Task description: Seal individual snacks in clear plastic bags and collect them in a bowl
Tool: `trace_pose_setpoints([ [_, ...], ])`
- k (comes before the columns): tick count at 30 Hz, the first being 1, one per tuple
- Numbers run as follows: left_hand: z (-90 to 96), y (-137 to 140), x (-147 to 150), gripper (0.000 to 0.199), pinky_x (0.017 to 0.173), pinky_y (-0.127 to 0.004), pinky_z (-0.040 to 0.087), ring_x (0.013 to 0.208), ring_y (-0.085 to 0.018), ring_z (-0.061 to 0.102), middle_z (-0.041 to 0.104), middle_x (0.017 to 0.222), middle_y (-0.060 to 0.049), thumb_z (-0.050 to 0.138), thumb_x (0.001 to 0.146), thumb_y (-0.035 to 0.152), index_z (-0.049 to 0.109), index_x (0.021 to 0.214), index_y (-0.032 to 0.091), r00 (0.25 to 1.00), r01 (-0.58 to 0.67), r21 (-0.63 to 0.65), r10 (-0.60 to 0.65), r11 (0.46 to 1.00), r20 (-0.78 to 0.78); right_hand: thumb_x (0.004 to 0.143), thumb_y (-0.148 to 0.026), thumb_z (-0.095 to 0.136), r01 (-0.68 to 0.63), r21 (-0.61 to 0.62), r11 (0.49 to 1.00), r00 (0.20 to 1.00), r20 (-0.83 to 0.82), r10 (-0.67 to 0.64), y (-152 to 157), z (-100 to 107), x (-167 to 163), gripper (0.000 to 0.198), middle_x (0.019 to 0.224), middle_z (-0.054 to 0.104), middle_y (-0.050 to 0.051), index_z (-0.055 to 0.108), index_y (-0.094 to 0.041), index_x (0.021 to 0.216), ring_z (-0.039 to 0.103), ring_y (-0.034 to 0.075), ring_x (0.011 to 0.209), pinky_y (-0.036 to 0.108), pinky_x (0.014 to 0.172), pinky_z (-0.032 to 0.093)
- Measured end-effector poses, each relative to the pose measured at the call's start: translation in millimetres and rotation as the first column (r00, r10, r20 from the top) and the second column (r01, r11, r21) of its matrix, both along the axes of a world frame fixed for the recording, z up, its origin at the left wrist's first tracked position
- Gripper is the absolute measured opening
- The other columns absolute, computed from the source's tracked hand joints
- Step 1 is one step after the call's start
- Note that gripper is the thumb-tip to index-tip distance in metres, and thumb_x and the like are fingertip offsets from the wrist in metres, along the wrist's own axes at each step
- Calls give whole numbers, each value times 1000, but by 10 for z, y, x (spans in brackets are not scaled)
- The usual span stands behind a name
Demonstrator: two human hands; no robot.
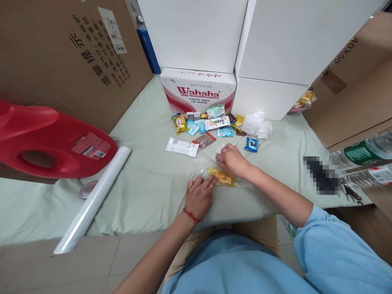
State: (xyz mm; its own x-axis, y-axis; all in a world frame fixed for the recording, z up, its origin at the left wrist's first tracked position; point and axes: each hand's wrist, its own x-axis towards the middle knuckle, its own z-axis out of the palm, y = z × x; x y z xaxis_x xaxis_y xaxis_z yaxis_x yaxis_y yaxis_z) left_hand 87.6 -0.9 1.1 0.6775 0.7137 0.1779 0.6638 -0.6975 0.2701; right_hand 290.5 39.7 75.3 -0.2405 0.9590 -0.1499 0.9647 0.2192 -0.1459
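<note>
A shiny yellow packet (226,178) lay amid crinkled clear plastic (200,163), the left hand (199,195) loosely spread at its edge; the right hand (233,159) curled, its grip hidden from me. A hard tug risked tearing that plastic.

On the table (147,196), the snack packet (226,178) lies at my left fingers (210,180), my right fingers (220,157) just behind it. Further back, assorted snacks (217,123) lie before the Wahaha carton (199,83). Left of me: the roll (94,200), then the handled jug (65,134). Right: two plastic bottles (366,151).
</note>
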Motion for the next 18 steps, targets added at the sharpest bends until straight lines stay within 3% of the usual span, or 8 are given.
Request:
trace_pose_setpoints([
  [2, -20, -22, -9, 45, 82, -47, 41, 102, -28, 60, 68, 139, -4, 43, 97, 16, 69, 131, 29, 1000, -7, -21, 7, 1000, 27, 100, -24, 53, -79, -6, 997, 996, 29, 80, -233, -8, -91, 22, 102, 69, 13, 74, -20, 105, 57, 27, 103, 34, 84, 42],
  [4, -64, -26, -41, 40, 81, -46, 43, 99, -28, 60, 73, 129, -5, 48, 93, 13, 74, 120, 27, 997, -10, -76, 16, 997, 80, 103, -25, 50, -129, -37, 991, 990, 49, 130, -460, -93, -175, 25, 104, 68, 10, 69, -22, 119, 59, 23, 95, 31, 75, 42],
  [7, -161, 25, -152, 32, 86, -44, 47, 99, -26, 61, 78, 109, -4, 48, 89, 12, 76, 99, 25, 947, -50, -200, 110, 978, 302, 104, -22, 48, -199, -22, 980, 978, 63, 200, -707, -279, -249, 41, 110, 65, 9, 54, -27, 144, 59, 24, 101, 30, 74, 43],
  [9, -215, 90, -236, 30, 96, -45, 49, 105, -24, 62, 77, 108, -5, 45, 92, 16, 73, 97, 24, 833, -208, -263, 311, 942, 457, 103, -19, 49, -230, 11, 973, 970, 78, 229, -792, -377, -270, 46, 111, 64, 10, 50, -26, 149, 57, 25, 104, 32, 79, 44],
  [12, -244, 196, -272, 34, 113, -53, 39, 130, -29, 54, 67, 131, -14, 43, 98, 34, 67, 116, 18, 647, -527, -295, 601, 797, 470, 103, -19, 51, -205, 58, 977, 977, 72, 201, -833, -446, -291, 45, 108, 63, 10, 54, -27, 147, 56, 25, 102, 33, 84, 44],
  [14, -235, 248, -208, 46, 120, -62, 28, 147, -36, 38, 55, 148, -21, 46, 98, 47, 61, 126, 14, 649, -599, -292, 665, 746, 368, 103, -21, 52, -175, 74, 982, 984, 47, 172, -835, -459, -307, 42, 106, 62, 10, 57, -28, 145, 56, 25, 100, 34, 85, 44],
  [16, -209, 268, -97, 51, 121, -69, 21, 154, -42, 24, 49, 153, -24, 58, 90, 55, 63, 121, 14, 704, -585, -304, 657, 752, 270, 103, -22, 52, -146, 76, 986, 989, 24, 145, -837, -468, -324, 40, 104, 62, 10, 59, -28, 143, 56, 25, 99, 35, 84, 45],
  [18, -156, 249, 23, 38, 120, -68, 24, 151, -43, 31, 55, 146, -22, 70, 82, 50, 66, 102, 17, 737, -530, -324, 615, 783, 281, 103, -21, 52, -117, 72, 991, 993, -7, 117, -849, -482, -336, 41, 103, 62, 11, 59, -28, 143, 56, 26, 100, 36, 85, 47],
])
